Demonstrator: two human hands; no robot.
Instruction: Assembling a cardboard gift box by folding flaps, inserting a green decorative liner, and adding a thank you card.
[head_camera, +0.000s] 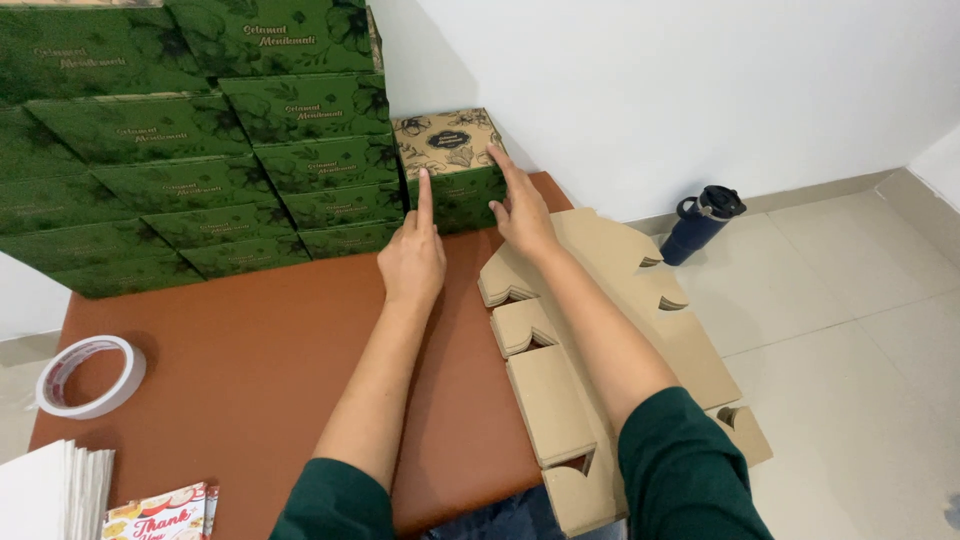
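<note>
As fingertips touch: hands (465, 235) at box (452, 165).

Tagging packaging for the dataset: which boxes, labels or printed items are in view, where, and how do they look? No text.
Green boxes: stacked far left on the table, dark green, floral print.
Small box: beside the stack, tan printed lid, green sides; left hand and right hand touch it.
Flat cardboard blanks: right table edge, plain tan.
Printed card: near left corner, colourful.
</note>
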